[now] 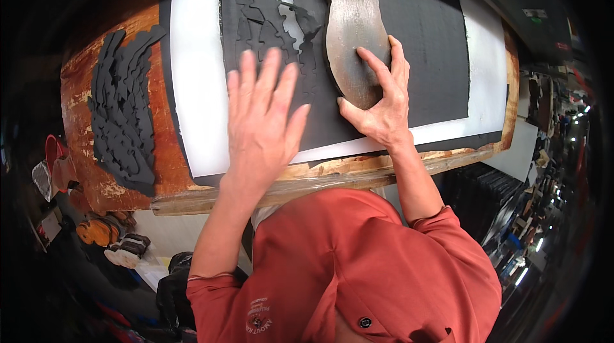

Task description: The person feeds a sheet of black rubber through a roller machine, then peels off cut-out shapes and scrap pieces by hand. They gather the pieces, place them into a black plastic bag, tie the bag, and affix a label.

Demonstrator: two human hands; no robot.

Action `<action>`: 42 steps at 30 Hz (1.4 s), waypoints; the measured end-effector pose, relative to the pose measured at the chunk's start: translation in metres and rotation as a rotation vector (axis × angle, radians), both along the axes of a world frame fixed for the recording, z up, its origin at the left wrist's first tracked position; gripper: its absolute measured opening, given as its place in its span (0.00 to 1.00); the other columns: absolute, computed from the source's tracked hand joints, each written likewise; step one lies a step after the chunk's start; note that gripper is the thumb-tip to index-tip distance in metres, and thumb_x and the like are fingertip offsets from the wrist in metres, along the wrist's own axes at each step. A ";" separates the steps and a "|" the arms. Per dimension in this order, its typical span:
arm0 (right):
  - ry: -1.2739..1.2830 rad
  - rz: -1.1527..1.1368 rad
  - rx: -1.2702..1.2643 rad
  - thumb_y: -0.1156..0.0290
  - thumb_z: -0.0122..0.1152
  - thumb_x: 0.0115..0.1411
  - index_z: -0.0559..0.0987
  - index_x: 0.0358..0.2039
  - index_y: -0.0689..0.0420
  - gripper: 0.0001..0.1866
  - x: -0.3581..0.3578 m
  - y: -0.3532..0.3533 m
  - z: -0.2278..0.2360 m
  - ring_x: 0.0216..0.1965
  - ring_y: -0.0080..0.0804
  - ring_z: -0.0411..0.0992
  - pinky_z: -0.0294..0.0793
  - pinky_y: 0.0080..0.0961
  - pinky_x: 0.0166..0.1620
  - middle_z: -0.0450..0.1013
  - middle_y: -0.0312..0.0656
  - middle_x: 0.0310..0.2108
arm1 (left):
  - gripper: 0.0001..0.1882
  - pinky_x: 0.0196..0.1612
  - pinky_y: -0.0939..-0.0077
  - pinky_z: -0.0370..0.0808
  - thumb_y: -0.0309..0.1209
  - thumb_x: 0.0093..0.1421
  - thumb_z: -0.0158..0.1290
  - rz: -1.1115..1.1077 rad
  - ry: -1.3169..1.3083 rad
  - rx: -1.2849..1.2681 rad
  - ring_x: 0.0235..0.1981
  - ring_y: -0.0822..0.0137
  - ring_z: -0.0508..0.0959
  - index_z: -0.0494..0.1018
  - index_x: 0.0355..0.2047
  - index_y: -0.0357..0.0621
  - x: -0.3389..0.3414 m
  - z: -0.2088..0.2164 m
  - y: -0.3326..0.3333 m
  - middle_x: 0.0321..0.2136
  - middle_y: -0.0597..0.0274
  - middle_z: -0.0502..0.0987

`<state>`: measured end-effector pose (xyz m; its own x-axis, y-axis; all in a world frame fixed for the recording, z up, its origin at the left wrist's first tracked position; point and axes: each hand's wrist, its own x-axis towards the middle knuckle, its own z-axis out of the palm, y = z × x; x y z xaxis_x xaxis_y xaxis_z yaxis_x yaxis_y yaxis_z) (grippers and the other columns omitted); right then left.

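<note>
A long, wavy-edged metal cutting die (352,20) with a worn grey-brown top lies on a black sheet (432,48). Around its near end my right hand (384,100) is closed, thumb on the left edge and fingers over the top and right edge. To the left, my left hand (262,125) is spread flat over the sheet, slightly blurred and holding nothing; whether it touches the sheet I cannot tell. Beyond its fingertips, the sheet has jagged cuts and a wavy opening (291,26) where white shows through.
Under the sheet is a white board (195,80) on a worn reddish-brown wooden table (160,170). A heap of black, wavy-edged offcuts (121,119) lies at the table's left. Dark machinery (543,16) overhangs the far right. Stacked dark sheets (480,199) stand below the table's right side.
</note>
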<state>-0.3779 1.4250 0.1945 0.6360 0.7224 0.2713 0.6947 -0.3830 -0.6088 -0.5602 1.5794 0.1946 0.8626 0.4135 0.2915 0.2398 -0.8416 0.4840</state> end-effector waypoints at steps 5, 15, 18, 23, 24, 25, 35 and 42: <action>-0.023 0.001 0.002 0.66 0.78 0.38 0.79 0.63 0.47 0.45 -0.001 0.004 -0.007 0.69 0.60 0.60 0.68 0.48 0.66 0.53 0.64 0.74 | 0.29 0.71 0.39 0.61 0.35 0.65 0.63 0.006 0.004 -0.063 0.70 0.35 0.65 0.71 0.64 0.38 0.046 0.001 0.016 0.64 0.42 0.72; -0.024 0.005 0.023 0.65 0.77 0.38 0.79 0.63 0.46 0.45 0.000 0.005 -0.009 0.67 0.59 0.61 0.71 0.48 0.63 0.52 0.63 0.74 | 0.22 0.40 0.75 0.81 0.27 0.61 0.65 0.248 -0.433 -0.901 0.33 0.71 0.85 0.72 0.53 0.31 0.115 0.011 0.056 0.37 0.52 0.87; -0.052 0.010 0.045 0.65 0.77 0.37 0.79 0.62 0.46 0.44 0.003 0.005 -0.011 0.66 0.60 0.62 0.70 0.49 0.63 0.53 0.62 0.74 | 0.22 0.41 0.70 0.82 0.24 0.62 0.62 0.321 -0.351 -0.602 0.33 0.69 0.84 0.73 0.55 0.31 0.115 0.001 0.066 0.44 0.51 0.84; -0.072 0.021 0.053 0.64 0.77 0.36 0.80 0.60 0.48 0.43 0.007 0.004 -0.012 0.65 0.60 0.62 0.69 0.50 0.64 0.54 0.62 0.73 | 0.24 0.53 0.64 0.80 0.26 0.63 0.63 0.339 -0.302 -0.269 0.46 0.60 0.84 0.73 0.58 0.31 0.109 -0.006 0.065 0.54 0.46 0.77; -0.075 0.022 0.050 0.64 0.76 0.36 0.81 0.60 0.48 0.43 0.008 0.004 -0.013 0.65 0.60 0.63 0.69 0.50 0.64 0.54 0.62 0.73 | 0.23 0.54 0.62 0.79 0.26 0.63 0.62 0.324 -0.348 -0.316 0.47 0.57 0.84 0.74 0.57 0.31 0.106 -0.006 0.061 0.54 0.46 0.78; -0.075 0.020 0.048 0.64 0.76 0.35 0.81 0.60 0.48 0.43 0.008 0.004 -0.013 0.65 0.60 0.63 0.69 0.50 0.64 0.54 0.62 0.73 | 0.22 0.56 0.61 0.79 0.26 0.64 0.62 0.287 -0.410 -0.328 0.48 0.54 0.84 0.75 0.57 0.31 0.102 -0.004 0.058 0.53 0.45 0.78; -0.105 0.061 0.140 0.63 0.75 0.35 0.83 0.55 0.52 0.39 0.012 0.006 -0.016 0.63 0.69 0.63 0.72 0.55 0.61 0.55 0.71 0.70 | 0.15 0.57 0.58 0.79 0.19 0.63 0.62 0.105 -0.308 -0.206 0.53 0.48 0.82 0.79 0.51 0.35 0.010 0.004 -0.004 0.50 0.46 0.82; -0.109 0.089 0.184 0.64 0.75 0.36 0.83 0.53 0.51 0.37 0.014 0.007 -0.020 0.64 0.70 0.62 0.70 0.55 0.64 0.56 0.72 0.69 | 0.10 0.47 0.64 0.82 0.18 0.61 0.63 0.055 -0.251 -0.371 0.41 0.53 0.86 0.80 0.43 0.38 -0.066 -0.003 -0.078 0.40 0.51 0.85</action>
<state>-0.3635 1.4315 0.1740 0.5316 0.7063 0.4675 0.7865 -0.2068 -0.5820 -0.6265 1.5018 0.1912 0.7581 0.5726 0.3122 0.1159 -0.5894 0.7995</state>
